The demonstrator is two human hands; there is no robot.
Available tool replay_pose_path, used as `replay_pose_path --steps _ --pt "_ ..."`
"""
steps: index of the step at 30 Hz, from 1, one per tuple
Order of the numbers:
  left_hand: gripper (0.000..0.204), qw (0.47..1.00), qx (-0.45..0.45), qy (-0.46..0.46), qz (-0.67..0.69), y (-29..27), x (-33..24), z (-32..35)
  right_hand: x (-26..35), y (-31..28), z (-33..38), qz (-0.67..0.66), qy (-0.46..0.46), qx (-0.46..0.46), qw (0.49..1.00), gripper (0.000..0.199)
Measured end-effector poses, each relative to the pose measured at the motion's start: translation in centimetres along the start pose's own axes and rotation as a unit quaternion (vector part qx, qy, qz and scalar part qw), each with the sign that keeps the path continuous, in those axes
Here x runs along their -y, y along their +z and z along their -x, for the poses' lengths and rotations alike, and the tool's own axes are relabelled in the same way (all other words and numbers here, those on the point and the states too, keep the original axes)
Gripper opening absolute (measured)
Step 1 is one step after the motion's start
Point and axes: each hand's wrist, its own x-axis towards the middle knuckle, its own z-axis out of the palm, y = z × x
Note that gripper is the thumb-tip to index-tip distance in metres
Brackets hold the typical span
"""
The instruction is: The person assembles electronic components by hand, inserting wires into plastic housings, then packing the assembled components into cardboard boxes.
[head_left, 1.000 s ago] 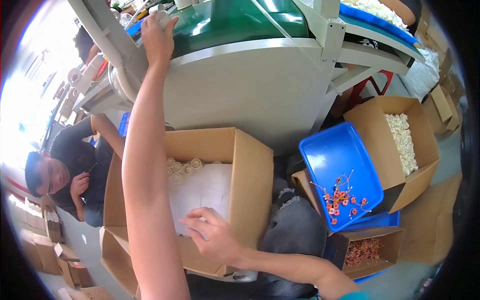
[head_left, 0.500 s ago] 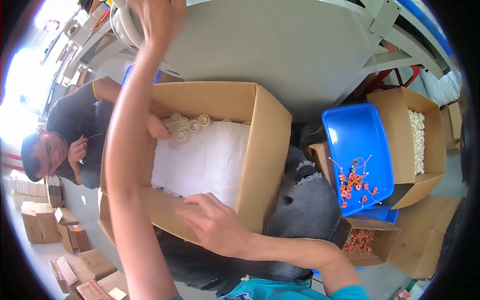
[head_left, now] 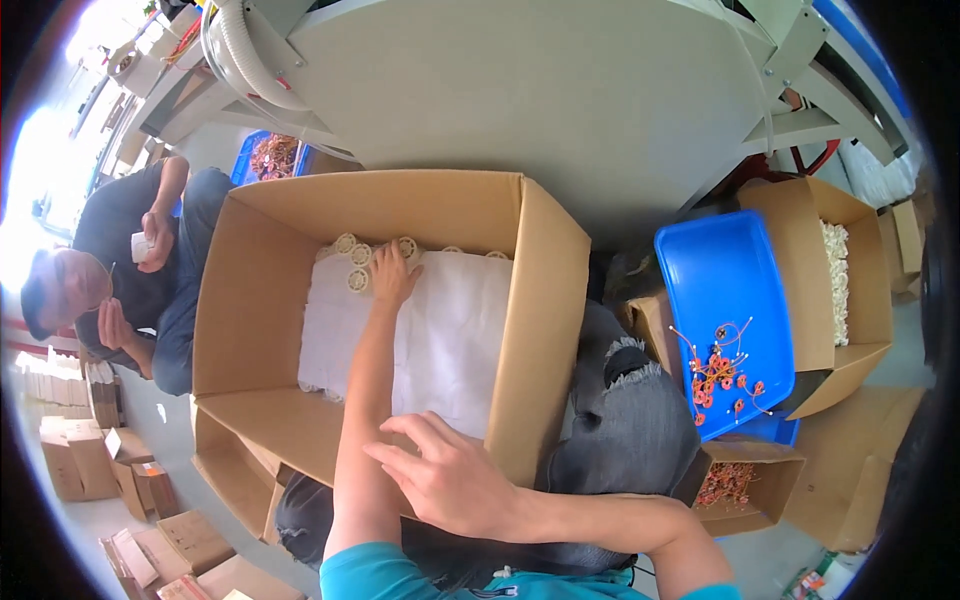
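left hand (head_left: pixel 393 273) reaches into cardboard box (head_left: pixel 548 300), fingers on white spools (head_left: pixel 352 262); right hand (head_left: pixel 455 480) spread open, resting on box's near wall.

— Room inside the cardboard box (head_left: pixel 545 300)?
— Open from above; white sheet (head_left: pixel 440 330) bare right of the left hand (head_left: pixel 392 275).
— In the way?
— Box walls all round, grey machine (head_left: pixel 520 90) overhanging the far wall, white rings (head_left: pixel 357 255) at the far edge.
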Motion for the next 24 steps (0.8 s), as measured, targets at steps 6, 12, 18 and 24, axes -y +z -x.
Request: replay_pose_path --steps 6,12,18,24 --pt "0.074 0.999 -0.012 -0.051 -0.015 0.3 -0.3 -0.9 0.0 0.9 -0.1 0.018 -0.006 0.015 1.000 0.028" --pt "0.057 0.995 -0.040 0.088 0.011 -7.9 -0.9 1.4 0.0 1.7 0.3 0.027 0.003 0.005 1.000 0.027" --pt "0.057 0.965 -0.069 0.057 0.248 -18.8 -2.2 5.4 0.0 0.7 0.2 0.019 -0.053 -0.045 0.997 0.027" --pt "0.051 0.691 0.136 -0.153 0.694 -30.6 -7.7 13.7 2.7 -7.7 0.7 -0.029 -0.093 -0.142 0.985 0.029"
